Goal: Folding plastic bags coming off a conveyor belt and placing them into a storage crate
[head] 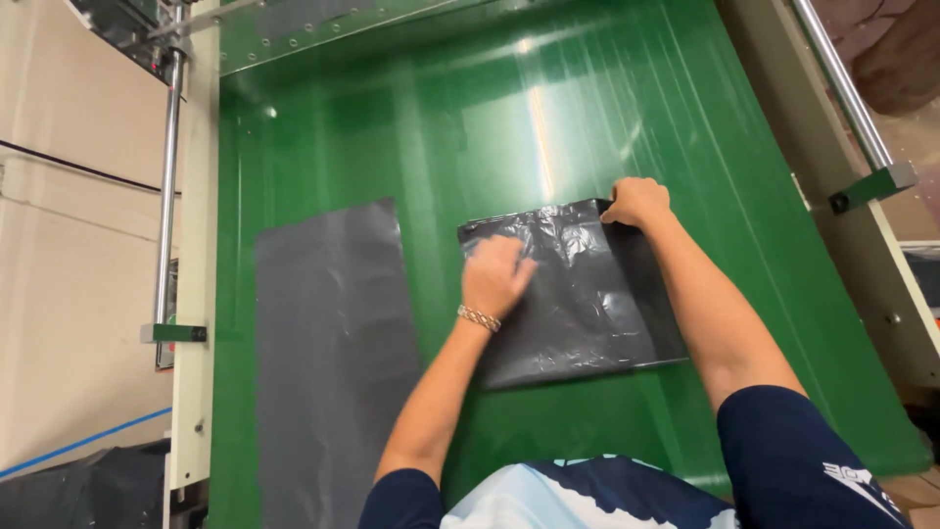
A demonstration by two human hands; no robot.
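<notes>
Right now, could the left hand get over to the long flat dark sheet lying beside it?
Probably yes. The left hand presses on the crinkled black bag, and only bare green belt lies between it and the flat grey sheet. Nothing stands in the way.

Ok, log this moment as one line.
left hand flat on crumpled black bag | right hand pinching its far corner | flat grey bag alongside | green belt

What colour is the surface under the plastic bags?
Glossy green belt, seen from the head view.
</notes>
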